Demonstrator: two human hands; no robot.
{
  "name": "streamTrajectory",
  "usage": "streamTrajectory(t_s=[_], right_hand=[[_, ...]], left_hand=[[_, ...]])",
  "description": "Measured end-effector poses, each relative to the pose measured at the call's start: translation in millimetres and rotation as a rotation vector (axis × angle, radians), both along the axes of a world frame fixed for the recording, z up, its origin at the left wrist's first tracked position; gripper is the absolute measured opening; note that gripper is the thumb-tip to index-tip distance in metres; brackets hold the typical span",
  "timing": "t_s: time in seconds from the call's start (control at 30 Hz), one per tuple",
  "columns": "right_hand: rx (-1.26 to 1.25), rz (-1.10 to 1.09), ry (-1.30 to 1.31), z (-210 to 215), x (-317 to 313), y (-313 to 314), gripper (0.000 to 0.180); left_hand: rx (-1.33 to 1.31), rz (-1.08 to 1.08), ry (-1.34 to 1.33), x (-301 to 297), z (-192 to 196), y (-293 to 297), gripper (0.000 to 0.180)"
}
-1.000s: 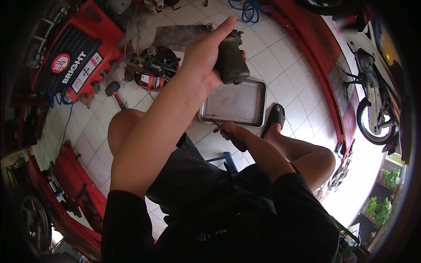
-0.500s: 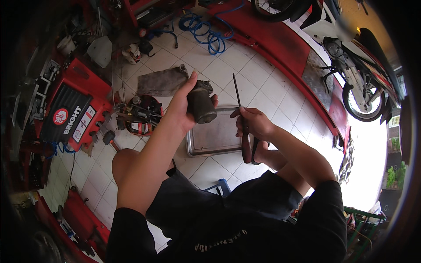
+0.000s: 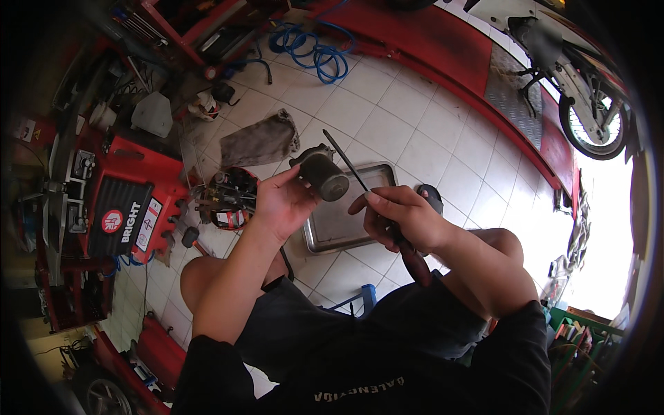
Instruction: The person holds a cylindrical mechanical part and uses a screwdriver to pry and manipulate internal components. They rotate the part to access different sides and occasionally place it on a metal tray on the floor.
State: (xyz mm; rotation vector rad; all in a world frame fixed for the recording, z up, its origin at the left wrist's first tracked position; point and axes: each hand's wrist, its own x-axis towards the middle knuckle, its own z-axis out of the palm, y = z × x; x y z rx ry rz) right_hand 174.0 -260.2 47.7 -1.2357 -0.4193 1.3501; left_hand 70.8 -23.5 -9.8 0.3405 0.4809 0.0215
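Note:
A dark, grimy cylinder with a flanged end, apparently a starter motor (image 3: 324,178), rests in my left hand (image 3: 282,207); the fingers curl round its underside. Its round end cap faces toward me, tilted to the right. My right hand (image 3: 408,218) is wrapped round a screwdriver (image 3: 349,163) with a reddish-brown handle. The long shaft slants up and left, and its tip is near the motor's flanged end; contact cannot be made out. Beneath both hands a shallow metal tray (image 3: 339,247) lies on the tiles.
A grey cloth or mat (image 3: 257,142) lies beyond my left hand, with a round container of tools (image 3: 225,197) nearer. A red machine (image 3: 138,187) stands at left. Blue hose (image 3: 321,59) coils ahead; a red lift platform (image 3: 443,55) and a motorcycle (image 3: 588,104) are at right.
My left hand has turned the motor so its end cap faces me more. The screwdriver has swung leftward, its tip now nearer the motor. The view has shifted a little.

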Motion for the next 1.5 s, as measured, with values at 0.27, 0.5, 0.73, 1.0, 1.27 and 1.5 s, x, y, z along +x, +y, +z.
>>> streamTrajectory(t_s=[0.27,0.5,0.73,1.0,1.27,1.5], right_hand=[[-0.079,-0.074,-0.003,13.0,1.4,-6.6,0.041],[-0.153,-0.244,0.257,-8.3,17.7,-28.5,0.057],[0.048,-0.342,0.193,2.1,29.6,-22.6,0.048],[0.315,-0.618,0.057,56.9,84.2,-58.6,0.05],[0.075,-0.449,0.118,14.3,57.9,-29.9,0.048],[0.266,-0.443,0.111,37.5,67.2,-37.6,0.05]], left_hand=[[0.308,-0.169,-0.157,19.3,-7.4,-13.8,0.052],[-0.153,-0.201,-0.369,14.6,11.9,-54.5,0.069],[-0.238,-0.031,-0.169,1.3,8.7,-41.6,0.058],[-0.123,0.085,0.036,0.9,20.3,-28.2,0.051],[0.16,0.26,0.124,6.5,2.3,-27.8,0.035],[-0.03,0.214,0.099,7.5,25.8,-41.4,0.041]])
